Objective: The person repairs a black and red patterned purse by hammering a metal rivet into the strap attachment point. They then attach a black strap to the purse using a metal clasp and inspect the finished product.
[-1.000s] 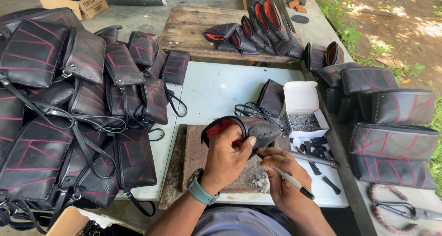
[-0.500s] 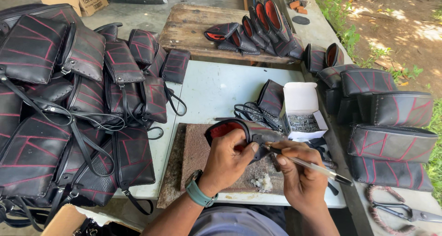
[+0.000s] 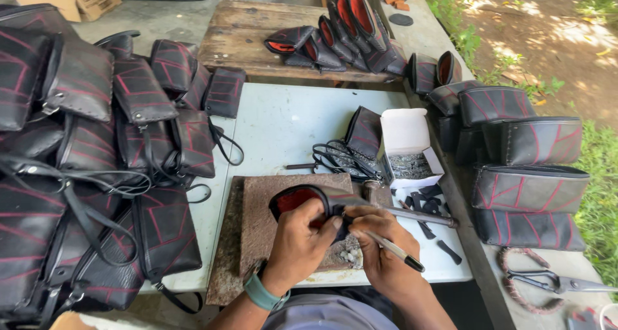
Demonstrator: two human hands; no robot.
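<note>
My left hand [image 3: 301,238], with a teal watch on the wrist, grips a small black pouch with a red lining [image 3: 302,199] and holds it on a brown stone slab [image 3: 257,214]. My right hand [image 3: 381,249] holds a pen [image 3: 396,251] with its tip against the pouch edge, just beside the left fingers. A hammer [image 3: 412,214] lies behind the right hand, its handle pointing right.
A heap of black bags with red stitching [image 3: 90,150] fills the left of the white table [image 3: 283,124]. An open white box of small metal bits [image 3: 409,151], black straps [image 3: 338,157] and more bags [image 3: 521,169] lie to the right. Scissors [image 3: 553,282] lie at bottom right.
My right hand has swung the pen from pointing out to the right back in toward the pouch. The left hand has stayed on the pouch.
</note>
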